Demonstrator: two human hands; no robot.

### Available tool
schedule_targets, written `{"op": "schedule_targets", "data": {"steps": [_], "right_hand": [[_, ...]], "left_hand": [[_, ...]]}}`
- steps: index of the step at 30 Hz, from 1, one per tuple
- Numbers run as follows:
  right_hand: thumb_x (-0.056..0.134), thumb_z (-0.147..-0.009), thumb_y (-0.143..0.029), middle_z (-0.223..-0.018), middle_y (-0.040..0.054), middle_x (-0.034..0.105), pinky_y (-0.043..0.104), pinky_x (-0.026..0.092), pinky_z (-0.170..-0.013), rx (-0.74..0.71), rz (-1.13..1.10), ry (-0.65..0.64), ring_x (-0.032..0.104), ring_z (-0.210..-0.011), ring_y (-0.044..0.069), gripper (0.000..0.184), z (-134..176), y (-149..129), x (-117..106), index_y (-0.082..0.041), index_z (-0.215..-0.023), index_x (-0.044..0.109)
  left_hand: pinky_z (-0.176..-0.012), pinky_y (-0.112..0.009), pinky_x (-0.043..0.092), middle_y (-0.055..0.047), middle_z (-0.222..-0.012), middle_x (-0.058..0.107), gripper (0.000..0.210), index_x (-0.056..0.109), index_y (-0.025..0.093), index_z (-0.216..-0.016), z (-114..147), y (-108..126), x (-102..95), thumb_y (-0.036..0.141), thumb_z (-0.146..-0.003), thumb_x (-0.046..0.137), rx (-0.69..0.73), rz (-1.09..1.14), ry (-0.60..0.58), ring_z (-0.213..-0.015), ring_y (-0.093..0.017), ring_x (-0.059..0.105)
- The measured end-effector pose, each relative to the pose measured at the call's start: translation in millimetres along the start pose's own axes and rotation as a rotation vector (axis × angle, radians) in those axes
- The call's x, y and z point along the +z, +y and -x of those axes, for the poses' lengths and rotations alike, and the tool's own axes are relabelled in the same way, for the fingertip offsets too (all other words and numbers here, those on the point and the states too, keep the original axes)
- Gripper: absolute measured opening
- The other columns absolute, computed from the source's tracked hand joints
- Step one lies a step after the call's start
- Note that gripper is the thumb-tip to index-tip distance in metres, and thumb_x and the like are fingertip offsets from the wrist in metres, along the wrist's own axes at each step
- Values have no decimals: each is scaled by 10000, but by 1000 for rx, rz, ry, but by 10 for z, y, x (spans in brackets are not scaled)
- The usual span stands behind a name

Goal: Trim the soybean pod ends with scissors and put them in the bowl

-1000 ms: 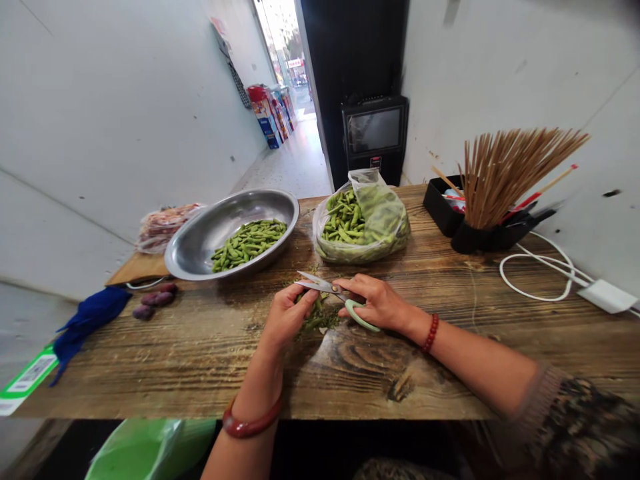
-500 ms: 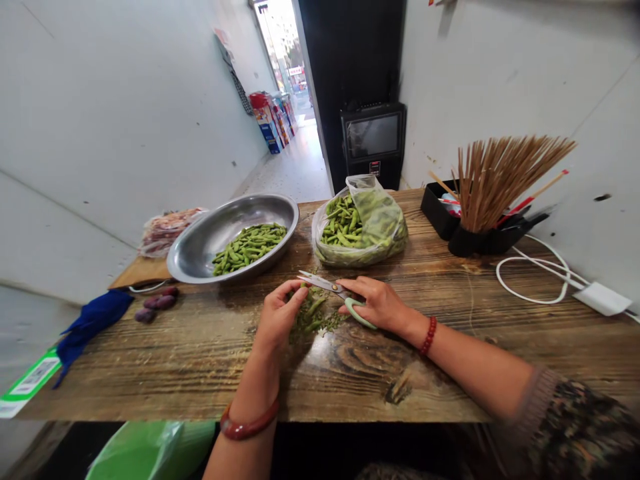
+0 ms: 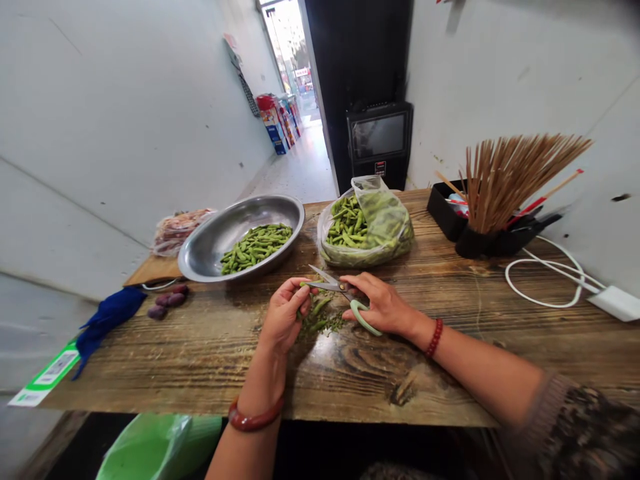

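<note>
Head view: pointed metal scissors in right grip, grainy tabletop.

The scissors pair pale mint-green handles with silver-grey blades. Edamame pods are fresh green, the metal basin silver-grey. Dark streaked grain (with one blackish knot) patterns the brown wooden tabletop. The bangle is reddish-brown, the beaded bracelet deep red, the sleeve camouflage-mottled, the cloth royal blue.
</note>
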State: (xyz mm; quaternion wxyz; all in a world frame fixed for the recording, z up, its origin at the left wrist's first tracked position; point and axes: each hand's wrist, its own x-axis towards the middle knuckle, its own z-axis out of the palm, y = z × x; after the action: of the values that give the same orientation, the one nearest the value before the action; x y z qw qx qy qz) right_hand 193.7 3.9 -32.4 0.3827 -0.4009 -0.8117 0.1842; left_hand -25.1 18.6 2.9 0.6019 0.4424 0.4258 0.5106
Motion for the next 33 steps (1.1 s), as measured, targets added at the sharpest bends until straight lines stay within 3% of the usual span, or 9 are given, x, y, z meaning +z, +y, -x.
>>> {"op": "schedule_targets", "data": {"steps": [13,27,33], "right_hand": [[689,-798,-422,-887,46,563,284,466,-691,-20,-53,29,537,-753,164,582,6,23,33,-183,-1295,500],[669,-826,-382,-873,57,604,273,474,-700,-19,7,-42,565,-738,161,525,31,25,62,-176,-1289,533],[688,-807,-390,-824,43,597,269,465,-675,16,2,39,552,-712,158,509,21,67,63,-161,-1245,566]], "left_hand": [[-423,-133,261,-25,-713,668,187,600,142,-834,25,-22,21,217,-726,733,-23,52,-83,-444,-17,379],[-391,-132,254,36,-637,535,153,603,139,-814,-19,1,-15,226,-724,692,-23,150,20,-440,-21,371],[-360,-143,257,27,-658,518,163,506,163,-692,-33,57,-45,261,-719,633,-119,243,-4,-452,-50,412]]}}
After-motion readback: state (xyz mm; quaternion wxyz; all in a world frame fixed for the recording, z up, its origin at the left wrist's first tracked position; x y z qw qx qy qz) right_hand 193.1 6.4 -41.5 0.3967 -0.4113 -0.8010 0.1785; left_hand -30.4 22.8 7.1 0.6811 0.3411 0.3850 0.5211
